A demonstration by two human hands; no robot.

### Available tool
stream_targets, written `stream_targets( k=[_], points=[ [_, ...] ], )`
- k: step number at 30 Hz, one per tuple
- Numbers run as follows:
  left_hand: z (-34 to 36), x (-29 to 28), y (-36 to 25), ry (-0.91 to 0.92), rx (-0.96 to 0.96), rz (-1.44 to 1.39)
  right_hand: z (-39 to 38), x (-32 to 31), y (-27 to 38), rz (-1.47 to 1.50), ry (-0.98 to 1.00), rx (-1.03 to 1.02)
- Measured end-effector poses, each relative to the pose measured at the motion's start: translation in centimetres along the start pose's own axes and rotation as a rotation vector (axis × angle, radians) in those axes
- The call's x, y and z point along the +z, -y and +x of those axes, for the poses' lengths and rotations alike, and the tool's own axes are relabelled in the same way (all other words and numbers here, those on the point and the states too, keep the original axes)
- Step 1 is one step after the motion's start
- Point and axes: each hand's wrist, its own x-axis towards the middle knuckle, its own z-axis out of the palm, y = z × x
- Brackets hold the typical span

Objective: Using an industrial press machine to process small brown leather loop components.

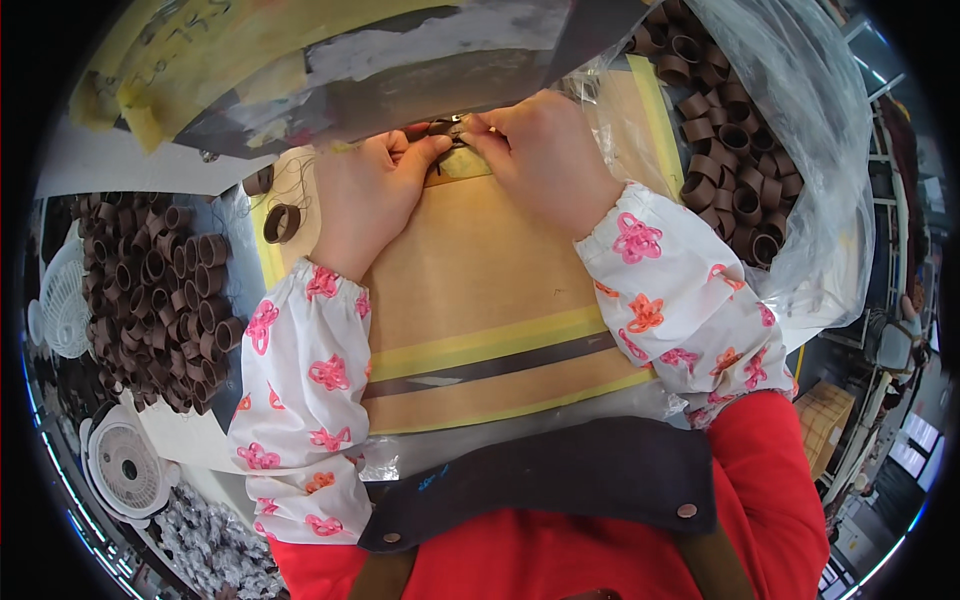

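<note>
My left hand and my right hand meet under the front edge of a bulky machine head. Thumb and fingers are pinched together on both, at a small dark piece too covered to make out. A bright spot of light falls by the fingertips. Below them spreads a tan work surface edged with yellow tape. Left of my left wrist lies a brown ring-shaped loop, with loose dark threads around it. Another brown loop sits just behind that one.
Heaps of brown loops stand at the left and at the far right. A transparent plastic bag drapes beside the right heap. White fans are at the far left. The machine head overhangs the back of the surface.
</note>
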Motion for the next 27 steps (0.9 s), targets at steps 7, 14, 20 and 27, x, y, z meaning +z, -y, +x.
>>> stream_targets(
  k=[7,14,20,27],
  points=[
    [0.1,-0.2,-0.6,0.036,-0.068,0.018,-0.2,0.1,0.0,-0.057,-0.043,-0.021],
    [-0.1,0.0,-1.4,0.036,-0.066,-0.006,-0.6,-0.2,-0.1,-0.068,-0.071,0.007],
    [-0.2,0.1,-1.2,-0.034,0.052,0.069,-0.6,0.4,-0.8,0.006,-0.162,-0.104],
    [-4.1,-1.7,-1.7,-0.261,0.425,0.327,-1.5,-1.7,1.2,0.041,0.015,-0.051]
  ],
)
